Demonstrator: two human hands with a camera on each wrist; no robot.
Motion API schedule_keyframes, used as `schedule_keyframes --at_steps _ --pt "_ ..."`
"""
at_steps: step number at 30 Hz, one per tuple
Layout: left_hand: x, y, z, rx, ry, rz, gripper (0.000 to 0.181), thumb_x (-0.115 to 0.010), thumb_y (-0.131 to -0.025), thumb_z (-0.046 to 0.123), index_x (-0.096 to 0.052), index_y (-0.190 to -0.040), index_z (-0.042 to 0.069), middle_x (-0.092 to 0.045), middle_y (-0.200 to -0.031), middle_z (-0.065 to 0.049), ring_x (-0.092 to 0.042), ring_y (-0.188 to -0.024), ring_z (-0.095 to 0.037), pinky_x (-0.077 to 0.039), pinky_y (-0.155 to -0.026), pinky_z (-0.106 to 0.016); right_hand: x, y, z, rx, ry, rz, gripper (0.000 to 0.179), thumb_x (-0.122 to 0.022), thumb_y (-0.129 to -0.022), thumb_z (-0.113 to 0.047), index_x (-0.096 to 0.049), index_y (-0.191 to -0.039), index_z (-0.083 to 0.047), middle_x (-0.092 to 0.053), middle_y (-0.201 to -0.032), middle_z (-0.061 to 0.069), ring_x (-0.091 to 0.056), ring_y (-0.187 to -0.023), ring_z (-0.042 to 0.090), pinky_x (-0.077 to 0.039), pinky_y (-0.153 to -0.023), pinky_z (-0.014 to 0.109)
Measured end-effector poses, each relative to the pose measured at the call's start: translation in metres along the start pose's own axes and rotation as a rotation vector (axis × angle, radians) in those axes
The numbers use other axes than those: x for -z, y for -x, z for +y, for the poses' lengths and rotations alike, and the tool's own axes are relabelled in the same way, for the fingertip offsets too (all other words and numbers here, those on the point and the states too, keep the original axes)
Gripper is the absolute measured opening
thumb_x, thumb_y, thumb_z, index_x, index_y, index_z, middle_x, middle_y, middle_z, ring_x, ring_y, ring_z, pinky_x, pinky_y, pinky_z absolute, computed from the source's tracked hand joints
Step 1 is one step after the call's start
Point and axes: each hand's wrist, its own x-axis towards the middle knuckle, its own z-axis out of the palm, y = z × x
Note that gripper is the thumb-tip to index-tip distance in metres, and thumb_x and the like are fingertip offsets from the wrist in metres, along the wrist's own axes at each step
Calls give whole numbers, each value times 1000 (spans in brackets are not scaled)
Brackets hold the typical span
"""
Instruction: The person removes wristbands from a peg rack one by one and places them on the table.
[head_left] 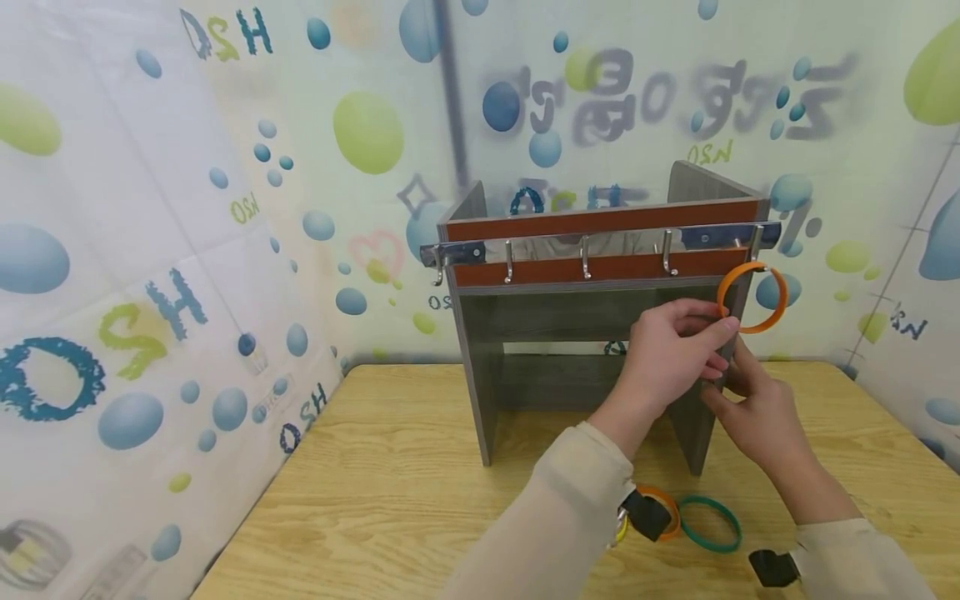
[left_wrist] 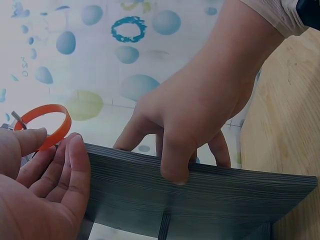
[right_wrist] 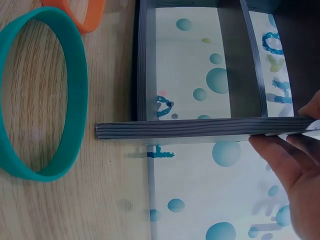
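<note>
An orange wristband [head_left: 784, 302] is pinched at its lower left between the thumb and fingers of my left hand [head_left: 663, 358]. Its top edge sits at the rightmost metal hook [head_left: 756, 243], and in the left wrist view the hook's tip [left_wrist: 19, 119] shows inside the loop. The hook belongs to a metal rail across the front of a grey wooden shelf [head_left: 483, 392]. With thumb on one face and fingers on the other, my right hand [left_wrist: 185, 120] grips the shelf's right side panel [left_wrist: 225, 187], below the left hand.
On the wooden table [head_left: 375, 483], in front of the shelf, lie a teal wristband [head_left: 738, 533] and another orange wristband [head_left: 677, 521]. A bit of yellow band [head_left: 622, 530] shows beside the left cuff. Several other hooks [head_left: 585, 258] line the rail. Patterned curtain [head_left: 225, 250] surrounds the table.
</note>
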Motion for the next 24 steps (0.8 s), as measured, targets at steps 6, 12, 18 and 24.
schedule_keyframes --at_steps 6,12,18,24 --pt "0 1 4 -24 4 6 21 -75 -102 21 -76 -120 13 -80 -99 4 -69 -60 -9 -64 -63 -25 1 -1 0 -10 8 -4 89 -69 -97 -5 -24 -171 -23 -64 -131 42 -68 -113 59 -66 -73 46" --pt "1 3 12 -69 -25 3 23 -74 -102 23 -75 -123 13 -81 -101 5 -69 -60 -2 -63 -65 -22 0 -1 0 -11 3 -15 90 -70 -97 -4 -22 -171 -25 -62 -132 43 -67 -115 61 -60 -82 64" --pt "1 6 25 -100 -28 4 23 -73 -103 24 -76 -123 14 -82 -102 5 -72 -62 -8 -64 -64 -23 0 0 0 0 3 -10 80 -70 -97 -1 -35 -167 -16 -63 -130 44 -67 -113 62 -59 -84 67" --pt "2 11 31 -98 -31 -5 22 -74 -102 25 -76 -121 14 -82 -100 6 -72 -63 -10 -63 -64 -23 -2 -1 1 40 31 35 68 -71 -94 0 -47 -157 -7 -66 -123 44 -69 -107 62 -57 -85 69"
